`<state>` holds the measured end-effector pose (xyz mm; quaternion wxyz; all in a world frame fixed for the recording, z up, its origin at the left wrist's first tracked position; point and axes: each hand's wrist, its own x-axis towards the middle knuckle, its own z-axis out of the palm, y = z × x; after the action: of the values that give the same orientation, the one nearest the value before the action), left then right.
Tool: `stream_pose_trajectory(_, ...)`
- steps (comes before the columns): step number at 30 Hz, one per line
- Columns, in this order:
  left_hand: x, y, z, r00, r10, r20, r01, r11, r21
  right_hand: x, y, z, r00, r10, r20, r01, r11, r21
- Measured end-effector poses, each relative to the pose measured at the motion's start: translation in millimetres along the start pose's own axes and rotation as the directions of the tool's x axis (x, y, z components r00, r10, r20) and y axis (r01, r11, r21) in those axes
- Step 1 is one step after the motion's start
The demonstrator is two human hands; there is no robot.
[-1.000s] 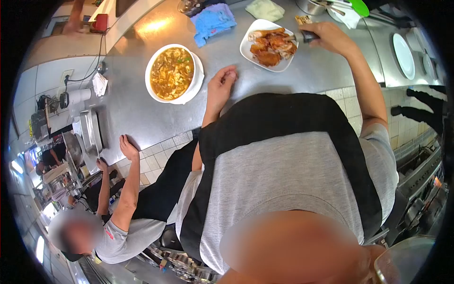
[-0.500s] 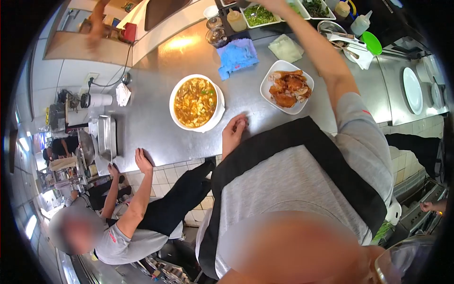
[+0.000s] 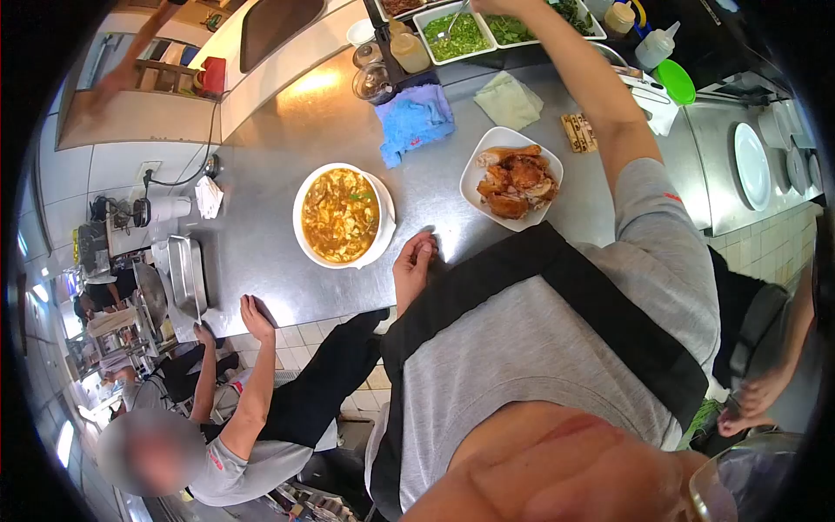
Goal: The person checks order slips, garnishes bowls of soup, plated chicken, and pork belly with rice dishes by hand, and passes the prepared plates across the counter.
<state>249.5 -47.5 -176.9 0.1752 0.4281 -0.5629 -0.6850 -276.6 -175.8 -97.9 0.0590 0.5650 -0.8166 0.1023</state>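
Had R hand [image 3: 506, 7] up at spoon [image 3: 444, 35] in chopped greens [image 3: 470, 39], far side, but couldn't tell if clamped b/c of frame edge. Had L hand [image 3: 410, 265] loosely curled, seemingly w/ nothing in it, at counter [image 3: 252, 200] edge. Already had soup [image 3: 335, 217] in bowl [image 3: 297, 216], chicken [image 3: 526, 174] on plate [image 3: 470, 189]; hadn't yet lifted spoon clear.

A second ago the right hand [image 3: 506, 6] has a black-handled tool at the chicken [image 3: 519, 183]; now it's up over the chopped greens [image 3: 467, 41], holding a spoon [image 3: 445, 35] dipped in them. Off to the right, another person's hands [image 3: 762, 394] have come into view.
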Motion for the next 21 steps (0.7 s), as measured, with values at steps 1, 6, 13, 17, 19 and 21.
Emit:
stream_pose_trajectory(1,0,3,2,1.000,-0.005,-0.009,0.005,1.000,0.011,-7,12,-9,0.998,0.009,0.067,-0.007,0.999,-0.032)
stream_pose_trajectory(6,4,12,12,1.000,-0.003,-0.022,0.004,0.999,0.042,-8,46,32,0.991,-0.095,0.098,0.091,0.995,0.044)
stream_pose_trajectory(13,2,4,12,1.000,0.009,-0.014,-0.008,1.000,0.027,-53,37,-59,0.958,0.057,0.280,-0.222,0.766,0.603)
stream_pose_trajectory(17,-3,13,18,1.000,0.018,-0.016,-0.017,0.999,0.047,-76,48,-74,0.977,0.056,0.203,-0.203,0.512,0.835)
stream_pose_trajectory(19,-2,11,17,1.000,0.028,-0.008,-0.027,0.997,0.066,-85,50,-74,0.979,0.059,0.195,-0.202,0.399,0.895)
stream_pose_trajectory(21,-2,7,14,1.000,0.028,0.008,-0.028,0.996,0.079,-78,77,-49,0.975,0.010,0.222,-0.215,0.293,0.931)
